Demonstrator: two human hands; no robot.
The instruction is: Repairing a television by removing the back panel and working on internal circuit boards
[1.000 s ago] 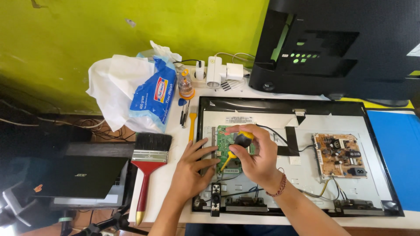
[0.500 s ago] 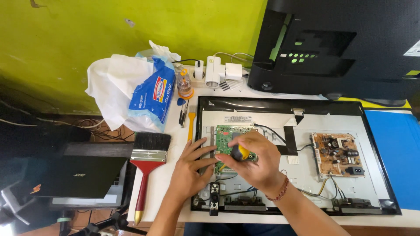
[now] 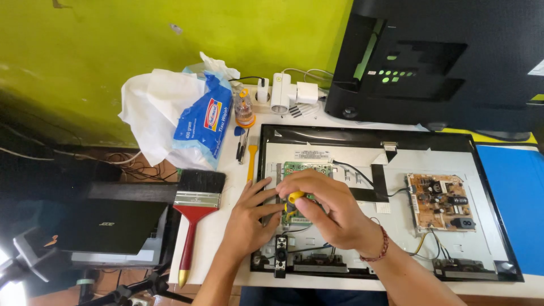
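Right hand [image 3: 326, 212] fingers closed round a yellow-handled screwdriver [image 3: 295, 198], held upright over the green rectangular circuit board [image 3: 306, 168] inside the opened flat-panel television chassis [image 3: 498, 226]. Left hand [image 3: 249, 212] fingers loosely spread, holding nothing, fingertips resting at the board's left edge

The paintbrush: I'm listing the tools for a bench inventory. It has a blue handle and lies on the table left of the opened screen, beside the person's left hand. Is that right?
Not quite. The head view shows the paintbrush has a red handle, not blue. The rest holds: it lies on the table left of the opened screen, beside the left hand.
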